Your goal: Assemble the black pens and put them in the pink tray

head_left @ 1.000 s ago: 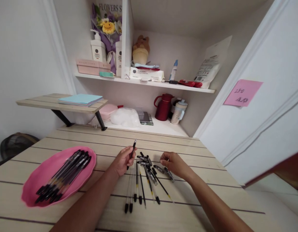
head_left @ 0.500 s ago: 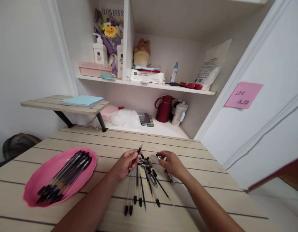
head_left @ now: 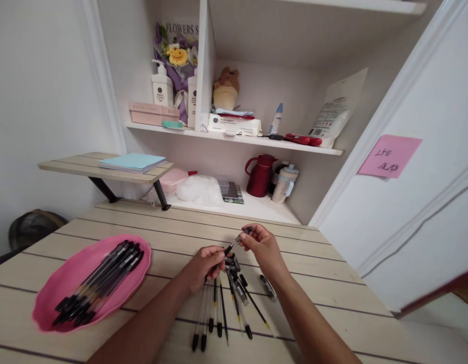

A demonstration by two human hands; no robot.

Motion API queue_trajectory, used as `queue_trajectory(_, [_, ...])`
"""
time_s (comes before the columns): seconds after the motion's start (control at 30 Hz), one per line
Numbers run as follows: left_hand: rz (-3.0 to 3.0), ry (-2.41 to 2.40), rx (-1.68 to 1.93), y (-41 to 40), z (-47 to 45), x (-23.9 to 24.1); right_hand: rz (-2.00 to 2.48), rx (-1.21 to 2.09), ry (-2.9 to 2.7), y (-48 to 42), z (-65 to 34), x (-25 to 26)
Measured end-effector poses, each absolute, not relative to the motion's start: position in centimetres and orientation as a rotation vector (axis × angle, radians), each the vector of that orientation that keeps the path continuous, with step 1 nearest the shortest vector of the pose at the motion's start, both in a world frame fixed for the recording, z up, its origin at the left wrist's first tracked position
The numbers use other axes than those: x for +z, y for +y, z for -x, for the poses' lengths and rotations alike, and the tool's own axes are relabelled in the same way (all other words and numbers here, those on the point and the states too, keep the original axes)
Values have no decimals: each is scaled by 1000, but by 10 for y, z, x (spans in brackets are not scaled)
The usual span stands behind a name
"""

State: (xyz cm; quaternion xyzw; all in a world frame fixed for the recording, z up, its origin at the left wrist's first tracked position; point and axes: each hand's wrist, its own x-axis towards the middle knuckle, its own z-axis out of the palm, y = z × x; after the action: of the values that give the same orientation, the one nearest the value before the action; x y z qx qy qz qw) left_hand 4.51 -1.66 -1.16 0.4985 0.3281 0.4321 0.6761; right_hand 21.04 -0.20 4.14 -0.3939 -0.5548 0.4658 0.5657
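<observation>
My left hand (head_left: 207,265) is closed round a pen (head_left: 229,248), its tip pointing up and to the right. Between the fingers of my right hand (head_left: 261,247) is a pen cap (head_left: 244,233), held at the pen's tip; whether the tip is inside it I cannot tell. Below my hands lie several clear pen barrels (head_left: 203,313), dark refills with yellow bands (head_left: 256,303) and a cluster of loose caps (head_left: 231,264). One more cap (head_left: 268,288) rests beside my right wrist.
A pink scalloped tray (head_left: 44,298) with several pens (head_left: 101,280) in it stands at the left. Behind it, a small raised shelf (head_left: 78,162) carries blue paper (head_left: 133,162). A red jug (head_left: 260,177) and a cup (head_left: 285,184) stand in the cabinet at the back.
My right hand has moved up and left with the cap, bringing it to the tip of the pen in my left hand. The view has shifted slightly.
</observation>
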Motion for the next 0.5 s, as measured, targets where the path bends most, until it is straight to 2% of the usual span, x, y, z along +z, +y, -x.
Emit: queue_trajectory(0.5, [-1200,777,955,-14,-43,-7,993,1052,-1414,-3,-207,30])
